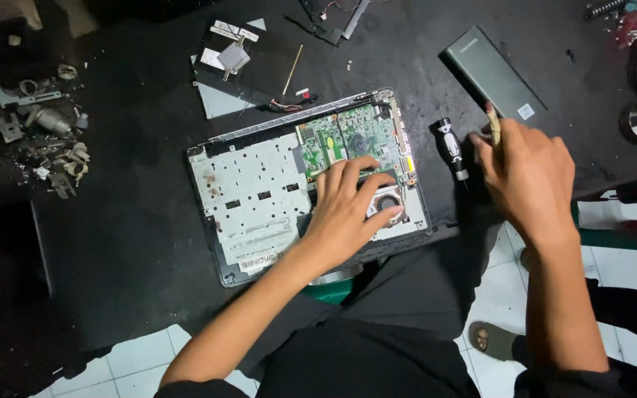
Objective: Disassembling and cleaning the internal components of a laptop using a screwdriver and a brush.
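Both hands were over the black work mat when I looked down. My left hand lay spread and flat on the opened laptop chassis, fingers wide apart, fingertips resting across the green motherboard and just above the cooling fan; it gripped nothing. My right hand was curled around a thin stick-like tool, its tip poking up past the knuckles. That hand sat to the right of the chassis, beside a small black screwdriver lying on the mat and touching the near end of a dark slab-shaped device. Loose metal parts lay well apart at the left.
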